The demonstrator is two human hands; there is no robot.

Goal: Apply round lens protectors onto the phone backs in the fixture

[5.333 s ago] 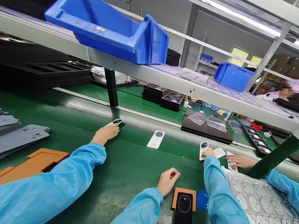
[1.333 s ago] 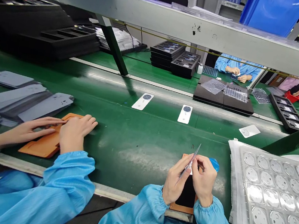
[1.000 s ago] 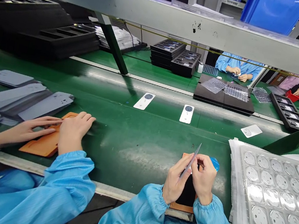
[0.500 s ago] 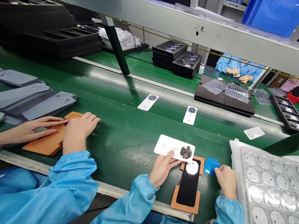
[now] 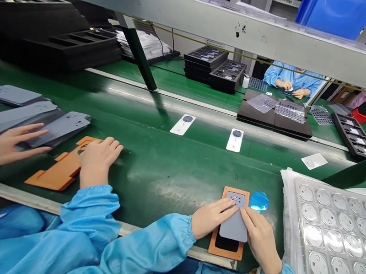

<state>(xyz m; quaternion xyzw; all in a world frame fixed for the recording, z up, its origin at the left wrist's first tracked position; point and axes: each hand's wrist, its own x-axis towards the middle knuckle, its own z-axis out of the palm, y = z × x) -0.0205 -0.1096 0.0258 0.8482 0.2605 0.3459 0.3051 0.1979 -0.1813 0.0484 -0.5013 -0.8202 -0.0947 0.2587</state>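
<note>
An orange fixture lies near the front edge of the green bench, with a black slab in it. A grey panel with several small holes sits slightly askew over the slab, whose lower end shows below. My left hand grips the panel's upper left side with its fingertips. On the opposite edge, my right hand pinches the same panel. A round blue film lies just right of the fixture's top.
At left, a co-worker's hands are over another orange fixture, beside grey panels. White cards lie further back. A clear tray of round parts stands right. A metal beam crosses above.
The white panel has left my left hand, and both my hands are now on a grey panel over the fixture. My right hand let go of the blue film. The co-worker's left hand moved left.
</note>
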